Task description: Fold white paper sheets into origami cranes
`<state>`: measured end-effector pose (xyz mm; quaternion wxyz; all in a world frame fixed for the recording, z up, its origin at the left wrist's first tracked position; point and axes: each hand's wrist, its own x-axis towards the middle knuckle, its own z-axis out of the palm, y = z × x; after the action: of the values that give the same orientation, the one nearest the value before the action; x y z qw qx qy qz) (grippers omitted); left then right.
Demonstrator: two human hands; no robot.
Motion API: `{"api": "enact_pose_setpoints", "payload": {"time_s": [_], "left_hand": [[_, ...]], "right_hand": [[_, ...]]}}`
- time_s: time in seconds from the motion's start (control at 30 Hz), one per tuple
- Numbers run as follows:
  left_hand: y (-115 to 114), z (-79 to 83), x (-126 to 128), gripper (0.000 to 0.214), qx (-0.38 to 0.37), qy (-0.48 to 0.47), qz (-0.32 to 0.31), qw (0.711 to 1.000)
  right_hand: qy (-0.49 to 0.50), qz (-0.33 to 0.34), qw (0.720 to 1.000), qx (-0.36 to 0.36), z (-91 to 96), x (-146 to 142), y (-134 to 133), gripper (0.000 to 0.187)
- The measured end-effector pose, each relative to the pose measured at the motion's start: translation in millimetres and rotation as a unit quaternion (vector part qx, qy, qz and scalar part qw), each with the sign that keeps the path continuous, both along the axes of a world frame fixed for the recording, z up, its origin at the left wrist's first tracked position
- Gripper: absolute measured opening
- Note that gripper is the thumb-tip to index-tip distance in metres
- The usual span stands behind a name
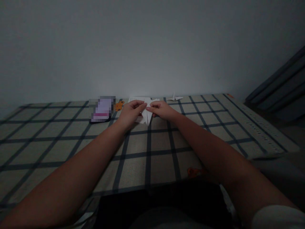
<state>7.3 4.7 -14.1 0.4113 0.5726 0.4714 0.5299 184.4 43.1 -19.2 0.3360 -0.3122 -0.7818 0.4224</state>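
Both of my hands meet over the far middle of the table, pinching a folded piece of white paper point(148, 118) between them. My left hand point(132, 111) has thumb and fingers closed on its left side. From the other side, my right hand point(163, 109) grips it with the thumb on top. A narrow pointed end of the folded paper aims toward me. Behind and below the hands lie more white paper sheets point(137, 98), partly covered by my fingers. To the right, near the wall, rests a small white folded paper crane point(175, 97).
A phone point(103, 109) with a blurred-out screen lies left of my hands. The checked tablecloth point(157, 162) carries orange patterns and runs back to a grey wall point(152, 47). A dark curtain point(281, 86) hangs at the right.
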Motion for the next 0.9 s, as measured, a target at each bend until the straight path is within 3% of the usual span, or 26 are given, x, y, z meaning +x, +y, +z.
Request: {"api": "enact_pose_setpoints", "payload": {"time_s": [0.33,0.9], "left_hand": [[-0.3,1.4,0.3,0.023,0.006,-0.005,0.009,1.0],[1.0,0.7,0.2,0.031,0.002,-0.011,0.002,1.0]], "right_hand": [[0.005,0.003,1.0,-0.005,0.0,0.0,-1.0,0.034],[-0.009,0.005,1.0,0.003,-0.1,0.6,0.3,0.035]]}}
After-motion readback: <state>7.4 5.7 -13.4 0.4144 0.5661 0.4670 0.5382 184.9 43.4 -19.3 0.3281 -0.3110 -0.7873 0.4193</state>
